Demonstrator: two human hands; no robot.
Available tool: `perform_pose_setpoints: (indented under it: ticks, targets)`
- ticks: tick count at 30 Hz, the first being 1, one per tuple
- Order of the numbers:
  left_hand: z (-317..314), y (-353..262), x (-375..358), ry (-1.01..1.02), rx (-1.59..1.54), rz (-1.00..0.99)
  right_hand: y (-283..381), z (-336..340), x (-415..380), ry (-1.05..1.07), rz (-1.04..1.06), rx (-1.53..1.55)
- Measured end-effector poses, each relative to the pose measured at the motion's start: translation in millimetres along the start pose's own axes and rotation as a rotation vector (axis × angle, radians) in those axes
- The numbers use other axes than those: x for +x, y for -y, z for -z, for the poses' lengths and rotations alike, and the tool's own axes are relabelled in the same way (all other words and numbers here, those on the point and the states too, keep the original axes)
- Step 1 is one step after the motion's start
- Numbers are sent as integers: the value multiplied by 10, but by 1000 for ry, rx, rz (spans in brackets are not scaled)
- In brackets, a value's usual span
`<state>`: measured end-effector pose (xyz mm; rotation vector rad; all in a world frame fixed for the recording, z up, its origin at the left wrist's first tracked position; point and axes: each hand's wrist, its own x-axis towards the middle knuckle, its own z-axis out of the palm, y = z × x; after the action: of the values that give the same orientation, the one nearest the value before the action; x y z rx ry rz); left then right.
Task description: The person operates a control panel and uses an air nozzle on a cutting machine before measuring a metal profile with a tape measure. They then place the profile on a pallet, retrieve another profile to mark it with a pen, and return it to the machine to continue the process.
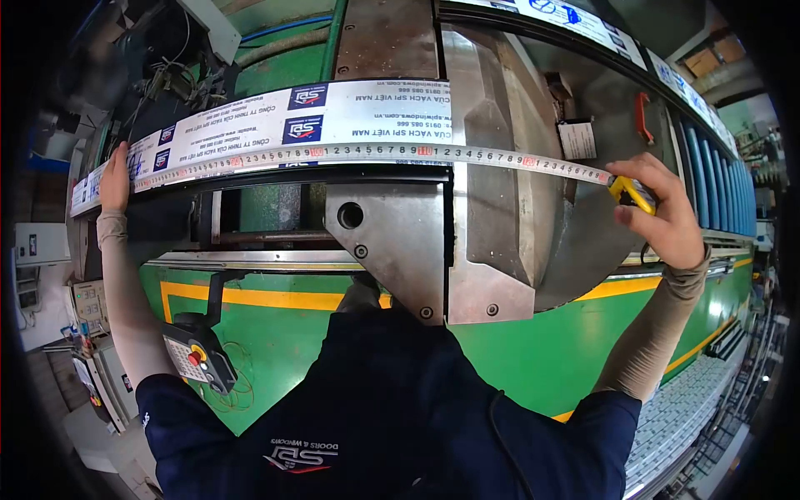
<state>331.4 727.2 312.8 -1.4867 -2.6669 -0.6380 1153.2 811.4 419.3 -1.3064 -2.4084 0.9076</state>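
Note:
A yellow tape measure (pixel 631 197) sits in my right hand (pixel 664 212), with my fingers wrapped round its case. Its white blade (pixel 367 153) runs out to the left along a long profile (pixel 375 112) covered in printed white and blue protective film. My left hand (pixel 115 179) lies across the profile near its left end, fingers stretched out and touching it beside the blade. The profile's right end rests at a steel machine block (pixel 392 242). Between that end and the case, the blade spans a metal plate (pixel 487 167) in the air.
A control panel with a red button (pixel 198 354) hangs at lower left. Blue rollers (pixel 717 179) stand at the right, beyond a red handle (pixel 642 117). Another film-covered profile (pixel 583 29) lies along the far side. Below is a green floor (pixel 500 358) with yellow lines.

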Motion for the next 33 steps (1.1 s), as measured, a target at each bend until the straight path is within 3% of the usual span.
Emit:
perform_pose_setpoints:
  ticks: [20,32,33]
  targets:
    - [-96,-50,-107,-83,-25,-148,-151,-93,67,-28,29,-9]
    - [-108,-78,-117,-17,-23,-37,-82,-89,57,-53,-15,-49]
    - [-318,476,94,-55,55,-288,-80,-68,17,-60,-6,-65]
